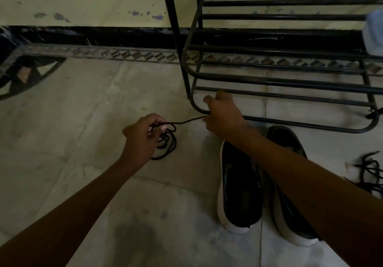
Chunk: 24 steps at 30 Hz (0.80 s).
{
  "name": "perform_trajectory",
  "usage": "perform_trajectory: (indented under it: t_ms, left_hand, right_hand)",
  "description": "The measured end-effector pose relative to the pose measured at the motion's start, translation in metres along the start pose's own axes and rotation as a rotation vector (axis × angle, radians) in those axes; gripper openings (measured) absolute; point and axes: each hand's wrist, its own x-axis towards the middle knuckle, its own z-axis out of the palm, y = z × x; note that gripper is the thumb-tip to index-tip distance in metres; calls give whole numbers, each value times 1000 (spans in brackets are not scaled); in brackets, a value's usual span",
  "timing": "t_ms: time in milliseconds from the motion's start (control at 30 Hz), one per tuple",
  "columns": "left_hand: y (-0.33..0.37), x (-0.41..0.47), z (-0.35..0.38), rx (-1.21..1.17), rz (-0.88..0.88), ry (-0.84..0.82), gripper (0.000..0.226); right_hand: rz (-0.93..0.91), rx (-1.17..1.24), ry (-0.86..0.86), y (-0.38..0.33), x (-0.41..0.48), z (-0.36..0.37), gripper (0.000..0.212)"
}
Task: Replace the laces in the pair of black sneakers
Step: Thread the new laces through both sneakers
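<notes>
- Centre of the head view: the left hand curls round a coiled black lace, so the loops hang gathered just above the floor.
- The right hand pinches the lace's free end; the straight run between the hands suggests uncoiling for threading.
- Lower right: the black sneakers sit side by side before a metal shoe rack, within reach; tangled laces lie at the right edge.

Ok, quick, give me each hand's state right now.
Left hand: grips the coiled black lace.
Right hand: pinches the free end of the same lace.
</notes>
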Motion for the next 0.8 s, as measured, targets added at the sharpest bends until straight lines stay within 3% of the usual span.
perform_trajectory:
  t_ms: [100, 233, 333, 467, 567, 700, 800]
  left_hand:
    - [10, 1, 4, 98, 82, -19, 4]
    - [16, -1, 7, 259, 47, 16, 8]
    - [8, -2, 4, 311, -14, 61, 10]
    - [-6, -2, 1, 409, -101, 67, 7]
    - [-9, -3, 3, 440, -128, 27, 8]
    - [-1, -4, 7, 408, -33, 17, 10]
    - [7, -4, 9, 406, 87, 20, 10]
  right_hand:
    - [-223, 156, -177, -26, -2, 8, 62]
    - [-254, 212, -199, -37, -1, 9, 21]
    - [-156, 284, -142, -24, -1, 3, 20]
    - [112, 209, 106, 3, 5, -1, 10]
    - [215, 99, 14, 13, 7, -3, 14]
    - [-123, 180, -55, -9, -5, 3, 54]
    - [-306, 172, -183, -32, -9, 10, 38]
